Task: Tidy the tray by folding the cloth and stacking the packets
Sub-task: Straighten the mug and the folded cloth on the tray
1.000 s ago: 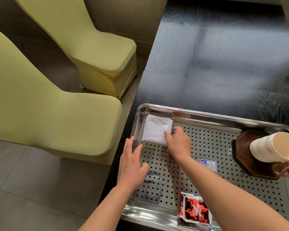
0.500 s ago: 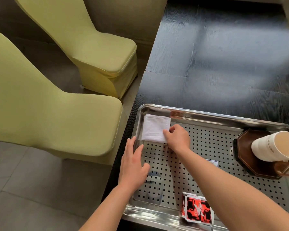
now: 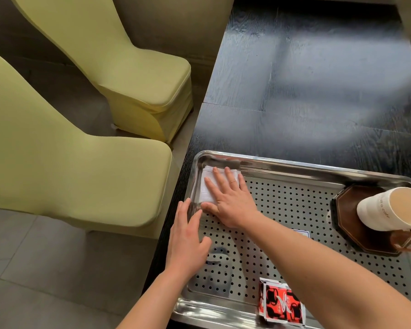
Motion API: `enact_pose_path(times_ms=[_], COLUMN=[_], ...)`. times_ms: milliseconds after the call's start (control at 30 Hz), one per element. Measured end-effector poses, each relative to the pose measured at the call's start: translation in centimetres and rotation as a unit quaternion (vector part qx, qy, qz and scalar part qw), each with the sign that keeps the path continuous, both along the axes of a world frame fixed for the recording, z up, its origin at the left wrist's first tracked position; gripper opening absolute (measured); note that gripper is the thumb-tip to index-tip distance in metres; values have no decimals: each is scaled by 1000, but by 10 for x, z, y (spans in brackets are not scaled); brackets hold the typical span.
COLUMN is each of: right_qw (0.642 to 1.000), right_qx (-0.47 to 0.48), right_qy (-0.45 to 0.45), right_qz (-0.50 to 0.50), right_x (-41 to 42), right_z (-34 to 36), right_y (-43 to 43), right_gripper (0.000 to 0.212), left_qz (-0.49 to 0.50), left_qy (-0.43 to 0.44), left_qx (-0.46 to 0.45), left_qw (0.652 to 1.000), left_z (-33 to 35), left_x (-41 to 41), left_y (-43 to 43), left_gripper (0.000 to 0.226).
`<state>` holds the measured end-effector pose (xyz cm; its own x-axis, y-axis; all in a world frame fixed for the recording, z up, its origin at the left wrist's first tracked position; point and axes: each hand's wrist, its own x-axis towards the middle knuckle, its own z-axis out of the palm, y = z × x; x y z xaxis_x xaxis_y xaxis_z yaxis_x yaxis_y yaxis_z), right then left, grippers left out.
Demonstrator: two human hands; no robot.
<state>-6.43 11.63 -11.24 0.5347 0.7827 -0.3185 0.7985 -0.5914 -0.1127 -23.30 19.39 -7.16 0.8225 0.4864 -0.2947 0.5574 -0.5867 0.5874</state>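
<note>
White cloth [image 3: 204, 194], folded to a small square, lay in the upper-left corner of the tray [image 3: 294, 166], pressed flat under the right hand [image 3: 230, 205], whose fingers were straight and spread, gripping nothing. The left hand [image 3: 188, 241], fingers likewise straight, rested at the tray's left rim just below the cloth and held nothing. The cloth looked soft, light and limp; it would likely spring open unless smoothed, and seemed best taken by a folded edge or corner. Red packets [image 3: 281, 302] lay at lower centre of the frame against the near rim, thin, light and probably slick on steel; pinching their edges seemed the surest hold. A blue-edged packet [image 3: 301, 233] showed partly behind the right forearm. The perforated steel tray sat on a black wood-grain table [image 3: 318, 79], with a paper cup [image 3: 394, 210] on a dark coaster [image 3: 349, 210] at right. Two chairs [image 3: 57, 174] in yellow-green covers stood on grey floor tiles at left.
</note>
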Motion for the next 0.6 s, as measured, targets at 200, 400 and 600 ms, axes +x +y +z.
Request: enact_pose_path(times_ms=[200, 400, 600], right_qw=[997, 943, 936], right_qx=[70, 257, 234], right_qy=[-14, -28, 42], right_qz=[-40, -209, -259], right_x=[-5, -30, -36], right_z=[9, 15, 13], right_y=[-7, -43, -43], right_gripper=[81, 47, 15], left_qz=[-1, 1, 0], left_qy=[4, 4, 11], left_qx=[1, -3, 1], left_qw=[1000, 1000, 1000], left_z=[1, 1, 4], left_x=[0, 0, 1], left_y=[-1, -2, -2], left_gripper=[65, 64, 64])
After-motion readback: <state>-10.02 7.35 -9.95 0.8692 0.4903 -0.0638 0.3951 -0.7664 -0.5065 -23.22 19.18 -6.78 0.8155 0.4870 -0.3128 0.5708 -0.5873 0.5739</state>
